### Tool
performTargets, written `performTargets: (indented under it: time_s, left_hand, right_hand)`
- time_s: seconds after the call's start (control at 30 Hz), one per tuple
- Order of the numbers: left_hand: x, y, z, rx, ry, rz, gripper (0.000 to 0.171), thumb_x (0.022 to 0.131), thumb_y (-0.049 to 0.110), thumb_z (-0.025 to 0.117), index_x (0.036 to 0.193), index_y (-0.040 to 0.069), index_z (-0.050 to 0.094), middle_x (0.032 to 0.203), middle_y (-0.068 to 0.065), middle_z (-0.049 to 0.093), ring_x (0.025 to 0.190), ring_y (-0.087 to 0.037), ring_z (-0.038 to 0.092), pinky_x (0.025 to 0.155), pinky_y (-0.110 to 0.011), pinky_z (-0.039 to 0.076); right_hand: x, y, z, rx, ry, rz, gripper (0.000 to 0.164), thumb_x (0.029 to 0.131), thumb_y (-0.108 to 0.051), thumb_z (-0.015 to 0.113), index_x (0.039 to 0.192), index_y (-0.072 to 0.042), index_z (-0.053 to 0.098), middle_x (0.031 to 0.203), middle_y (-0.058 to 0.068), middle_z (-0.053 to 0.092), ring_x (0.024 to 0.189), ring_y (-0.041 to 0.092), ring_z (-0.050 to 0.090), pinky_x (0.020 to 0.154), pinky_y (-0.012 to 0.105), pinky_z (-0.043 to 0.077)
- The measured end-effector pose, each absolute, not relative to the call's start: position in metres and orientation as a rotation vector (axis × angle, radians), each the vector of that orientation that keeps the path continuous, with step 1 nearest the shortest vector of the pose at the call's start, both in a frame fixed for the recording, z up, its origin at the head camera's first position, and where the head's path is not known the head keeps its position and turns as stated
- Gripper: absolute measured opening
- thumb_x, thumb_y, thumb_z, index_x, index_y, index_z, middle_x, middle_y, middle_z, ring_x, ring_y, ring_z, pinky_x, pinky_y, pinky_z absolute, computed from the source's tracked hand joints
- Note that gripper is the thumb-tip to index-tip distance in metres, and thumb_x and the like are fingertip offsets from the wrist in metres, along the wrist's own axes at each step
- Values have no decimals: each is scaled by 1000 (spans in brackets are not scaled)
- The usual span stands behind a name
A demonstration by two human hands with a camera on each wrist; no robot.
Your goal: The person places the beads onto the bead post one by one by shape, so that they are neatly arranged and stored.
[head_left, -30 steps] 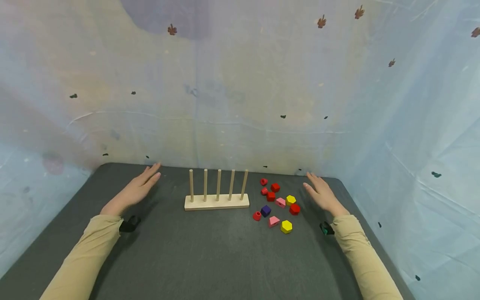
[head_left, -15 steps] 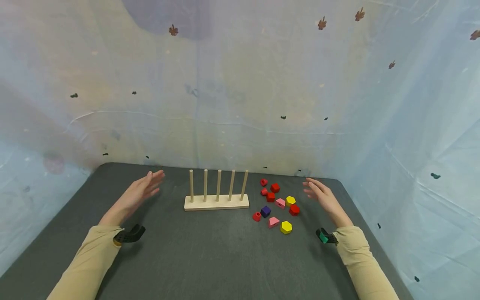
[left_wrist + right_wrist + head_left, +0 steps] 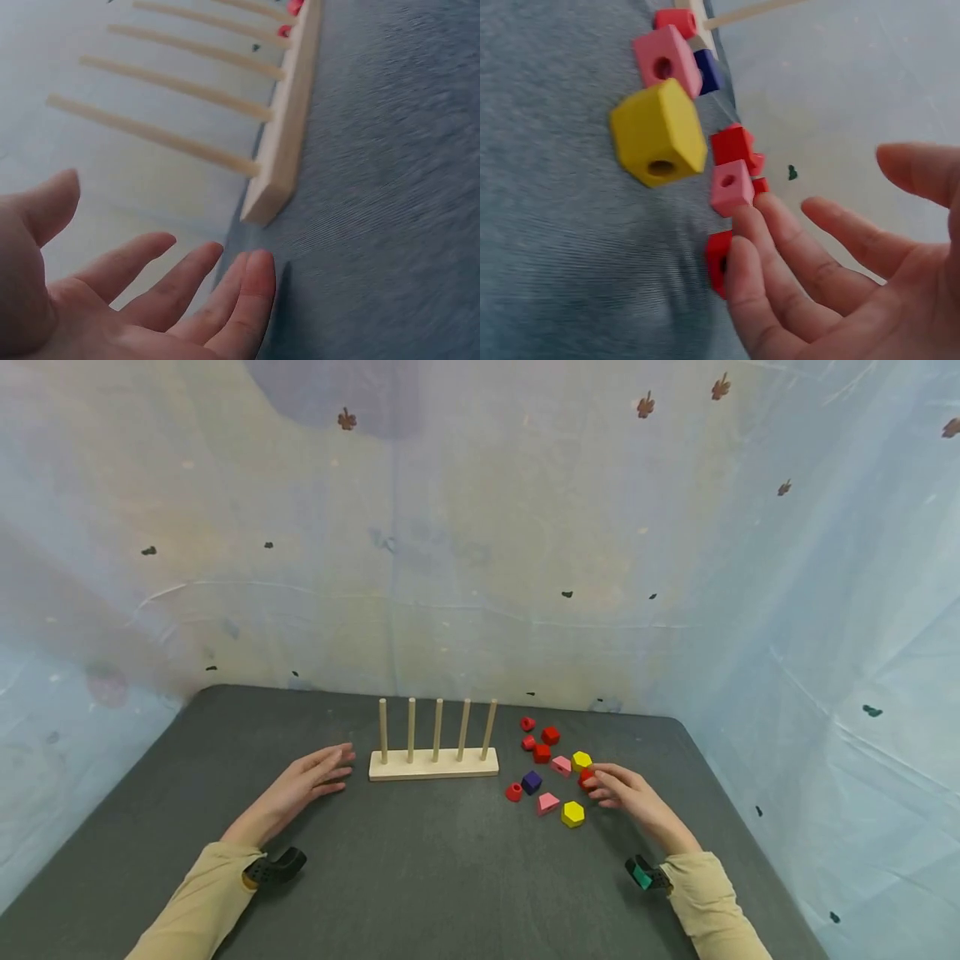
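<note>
A pale wooden rack (image 3: 433, 765) with several upright pegs stands in the middle of the dark table. Just left of it, my left hand (image 3: 300, 787) hovers with loosely spread fingers and holds nothing. On the right, my right hand (image 3: 633, 797) reaches over the bead group, its relaxed fingers overlapping a red bead (image 3: 585, 778) in the head view. In the right wrist view, the fingers partly cover a red bead (image 3: 718, 261), and a yellow hexagonal bead (image 3: 658, 133) and a pink bead (image 3: 667, 60) lie further off. The right palm holds nothing.
Several more beads lie right of the rack, among them a dark blue cube (image 3: 532, 782), a pink bead (image 3: 548, 803) and a yellow hexagonal bead (image 3: 573, 814). A pale patterned sheet (image 3: 480, 527) hangs behind the table (image 3: 435, 877) and along its right side.
Both hands have drawn nearer the person and inward: the left toward the rack's left end, the right left to the beads' edge. Rack and beads stay put.
</note>
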State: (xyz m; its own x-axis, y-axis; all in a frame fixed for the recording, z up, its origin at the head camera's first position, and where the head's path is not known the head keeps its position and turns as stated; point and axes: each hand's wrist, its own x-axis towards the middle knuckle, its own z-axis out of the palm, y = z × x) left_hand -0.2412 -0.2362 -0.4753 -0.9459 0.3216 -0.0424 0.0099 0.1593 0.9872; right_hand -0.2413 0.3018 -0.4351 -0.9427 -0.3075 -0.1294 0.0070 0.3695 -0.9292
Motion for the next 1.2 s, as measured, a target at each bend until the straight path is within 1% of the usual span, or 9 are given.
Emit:
performTargets:
  time_s: [0.13, 0.27, 0.43, 0.63, 0.73, 0.83, 0.97, 1.07, 1.2]
  left_hand:
    - [-242, -230, -485, 291, 2227, 1823, 67, 101, 34, 50, 151, 2, 20, 152, -23, 25, 134, -39, 33, 100, -43, 43]
    - [-247, -227, -490, 269, 2279, 1768, 74, 95, 34, 61, 151, 4, 23, 152, -20, 26, 130, -36, 39, 98, -44, 44]
    - [-257, -225, -493, 260, 2355, 1681, 82, 88, 36, 69, 150, 5, 25, 151, -17, 29, 122, -32, 49, 94, -46, 46]
    - [-269, -219, -492, 271, 2411, 1629, 88, 82, 35, 76, 149, 4, 28, 149, -20, 33, 112, -28, 56, 88, -43, 49]
    - [-274, -215, -490, 285, 2452, 1605, 87, 80, 31, 79, 147, 2, 32, 145, -21, 38, 103, -26, 59, 88, -44, 49]
    - [-279, -211, -490, 306, 2501, 1571, 83, 79, 26, 80, 144, 0, 37, 141, -22, 43, 95, -23, 61, 85, -43, 49]
    - [-284, -208, -491, 316, 2560, 1537, 74, 78, 19, 81, 140, 1, 45, 135, -22, 49, 89, -20, 61, 79, -39, 50]
    - [-285, -207, -492, 349, 2598, 1511, 68, 78, 14, 80, 137, -1, 48, 132, -22, 52, 86, -19, 62, 75, -36, 51]
    - [-285, -208, -495, 349, 2619, 1495, 63, 78, 12, 80, 133, 0, 53, 116, -16, 62, 81, -18, 63, 72, -33, 51]
  right_hand:
    - [-237, 299, -441, -311, 2313, -1525, 57, 104, -32, 43, 141, 10, 33, 125, 29, 51, 110, 42, 53, 94, 48, 47]
    - [-236, 296, -446, -340, 2302, -1473, 54, 103, -30, 46, 141, 8, 36, 124, 25, 52, 107, 39, 55, 90, 44, 49]
    - [-236, 294, -450, -364, 2319, -1396, 53, 101, -28, 51, 140, 6, 40, 115, 18, 57, 98, 34, 54, 83, 38, 51]
    - [-237, 293, -451, -413, 2348, -1358, 51, 99, -22, 55, 139, 5, 41, 121, 19, 56, 100, 31, 55, 79, 36, 51]
    - [-238, 293, -452, -442, 2364, -1328, 51, 97, -21, 58, 138, 4, 43, 118, 18, 57, 98, 30, 55, 77, 36, 51]
    - [-241, 293, -452, -485, 2385, -1284, 47, 96, -18, 60, 136, 2, 47, 118, 18, 55, 96, 30, 56, 75, 36, 52]
    - [-246, 294, -452, -522, 2397, -1226, 42, 94, -15, 63, 132, 1, 53, 122, 19, 54, 95, 29, 56, 74, 33, 52]
    - [-249, 296, -452, -544, 2379, -1198, 40, 93, -13, 63, 130, 2, 55, 122, 19, 56, 92, 27, 57, 73, 30, 53]
    - [-251, 296, -452, -588, 2346, -1178, 37, 94, -11, 62, 128, 5, 57, 118, 18, 59, 85, 24, 56, 71, 27, 51]
